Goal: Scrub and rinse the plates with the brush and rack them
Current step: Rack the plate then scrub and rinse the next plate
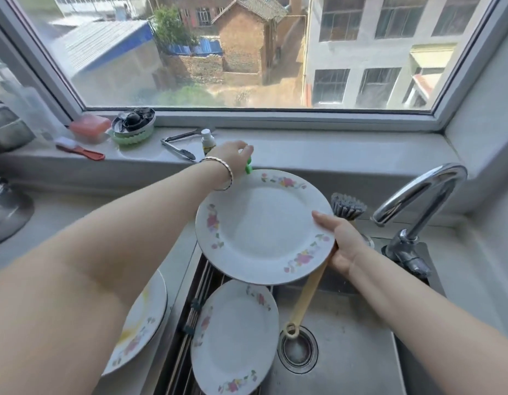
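Observation:
My right hand [344, 246] holds a white floral plate [261, 226] by its right rim, tilted above the sink. The same hand pins the brush [307, 295] behind the plate: its dark bristles stick up past the rim and its wooden handle hangs down toward the drain. My left hand [233, 156] reaches to the window sill with its fingers curled on a small green object [248, 167], mostly hidden by the hand. A second floral plate [235, 337] lies on the slatted rack [200, 292] over the sink's left side. Stained plates [144, 317] are stacked on the left counter.
A chrome faucet [418, 195] arches at the right of the steel sink [347, 366], with the drain [298, 350] below the brush. On the sill lie metal tongs [177, 148], a small white-capped bottle [207, 141], a bowl of scourers [133, 125] and a red-handled brush [80, 151].

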`<state>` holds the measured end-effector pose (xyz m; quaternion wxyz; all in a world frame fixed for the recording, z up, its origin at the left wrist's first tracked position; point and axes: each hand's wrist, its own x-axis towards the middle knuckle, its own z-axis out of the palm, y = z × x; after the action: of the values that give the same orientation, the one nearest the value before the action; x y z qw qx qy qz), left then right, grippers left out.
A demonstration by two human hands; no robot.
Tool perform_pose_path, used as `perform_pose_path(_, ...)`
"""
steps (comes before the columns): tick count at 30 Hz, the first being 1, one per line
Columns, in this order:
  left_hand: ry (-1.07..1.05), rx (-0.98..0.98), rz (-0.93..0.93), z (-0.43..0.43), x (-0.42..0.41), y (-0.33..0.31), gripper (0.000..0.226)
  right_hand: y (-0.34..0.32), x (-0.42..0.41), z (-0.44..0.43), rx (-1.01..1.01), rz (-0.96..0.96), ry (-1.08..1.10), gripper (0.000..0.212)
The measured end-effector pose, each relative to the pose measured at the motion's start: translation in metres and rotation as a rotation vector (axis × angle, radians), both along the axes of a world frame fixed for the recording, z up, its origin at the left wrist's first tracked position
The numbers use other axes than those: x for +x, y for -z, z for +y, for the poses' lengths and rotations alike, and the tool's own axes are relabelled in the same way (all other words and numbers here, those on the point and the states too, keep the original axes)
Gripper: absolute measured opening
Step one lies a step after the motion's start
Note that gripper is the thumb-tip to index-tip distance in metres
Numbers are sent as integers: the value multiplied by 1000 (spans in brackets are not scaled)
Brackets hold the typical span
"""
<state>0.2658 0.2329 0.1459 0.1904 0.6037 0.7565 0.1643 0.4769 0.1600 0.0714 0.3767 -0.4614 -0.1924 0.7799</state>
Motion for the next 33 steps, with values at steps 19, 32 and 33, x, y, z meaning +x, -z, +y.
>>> perform_pose_path(19, 73, -82, 116, 22, -14, 40, 29, 12, 7, 8, -12, 18, 32, 18)
perform_pose_path(32, -473, -405, -686, -89, 11, 66, 63, 26, 59, -53, -63, -78, -31, 15)
perform_pose_path(33, -452, -537, -864, -105, 17, 70, 61, 29, 64, -58, -73, -84, -40, 15)
